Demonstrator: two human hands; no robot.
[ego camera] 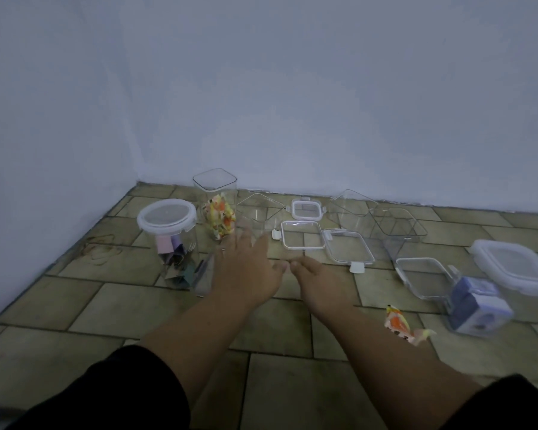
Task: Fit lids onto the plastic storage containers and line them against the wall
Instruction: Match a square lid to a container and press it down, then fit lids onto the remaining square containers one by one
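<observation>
On the tiled floor near the wall [292, 119] stand a lidded round jar [166, 218] and a tall square container [215, 193] holding yellow-orange wrappers, with no lid. Beside it is an empty clear container [261, 209]. Three loose lids lie there: a small one [306, 209], a square one [303, 240] and another [348, 251]. My left hand [246, 268] stretches forward with fingers spread, just short of the empty container. My right hand [320, 282] hovers low beside it, short of the square lid, fingers bent out of sight, nothing visible in it.
More open clear containers stand to the right [353, 209], [398, 228], [423, 277]. A box with blue contents [479, 308] lies on its side, and a lidded container [516, 265] sits at the far right. A loose wrapper [401, 324] lies by my right forearm.
</observation>
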